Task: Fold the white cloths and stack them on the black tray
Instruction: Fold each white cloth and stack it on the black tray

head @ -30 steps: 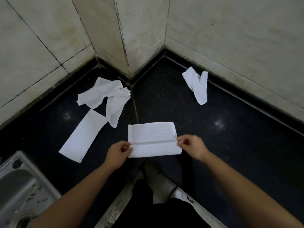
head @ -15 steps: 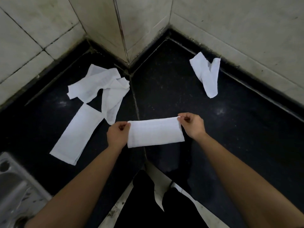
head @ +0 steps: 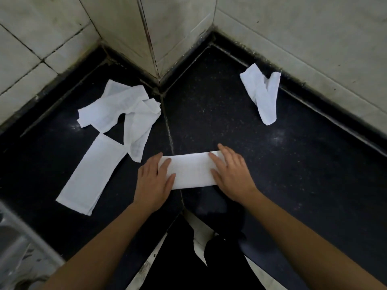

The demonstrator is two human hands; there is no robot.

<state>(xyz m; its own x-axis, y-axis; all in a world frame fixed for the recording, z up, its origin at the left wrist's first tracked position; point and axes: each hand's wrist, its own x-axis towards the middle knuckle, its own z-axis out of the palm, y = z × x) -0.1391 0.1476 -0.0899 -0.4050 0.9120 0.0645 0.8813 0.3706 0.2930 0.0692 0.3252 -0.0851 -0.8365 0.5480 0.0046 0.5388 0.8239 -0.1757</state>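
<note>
head view showed the folded cloth [head: 191, 170] lying on the black bench [head: 293, 164], left hand [head: 154, 181] and right hand [head: 231, 174] flat on its ends, fingers [head: 215, 161] straight, gripping nothing; even outward pressure would likely sharpen the crease.

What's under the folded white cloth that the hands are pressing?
The folded white cloth lies on the black countertop, with the left hand and right hand flat on its ends. The spot right beneath it is covered.
</note>
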